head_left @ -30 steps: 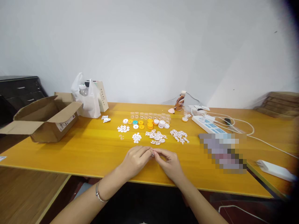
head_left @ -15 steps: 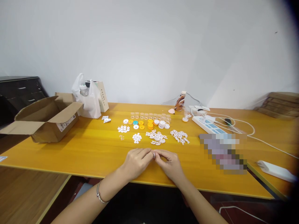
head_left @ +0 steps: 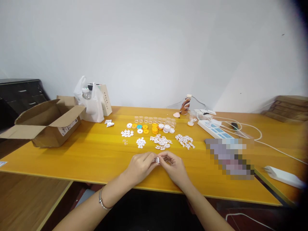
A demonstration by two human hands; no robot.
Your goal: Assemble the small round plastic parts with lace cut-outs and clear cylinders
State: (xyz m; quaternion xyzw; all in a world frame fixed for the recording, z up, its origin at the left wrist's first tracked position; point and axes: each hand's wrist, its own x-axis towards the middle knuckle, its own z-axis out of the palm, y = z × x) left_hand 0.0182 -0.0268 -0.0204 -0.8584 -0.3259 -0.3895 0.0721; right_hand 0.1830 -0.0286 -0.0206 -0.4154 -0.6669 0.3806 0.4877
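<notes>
Left hand, right hand: each grip pinched on small white part, nearside of spoked-piece pile on bench. Left of pile, white discs; right, white openwork pieces; behind, yellow caps.

This seems an office rm. or small workshop; which one, I cannot tell. Cardboard box is on wooden table, w/ dark drawer cabinet behind-left of box; to box's right, sorted plastic parts, then power strip.
</notes>
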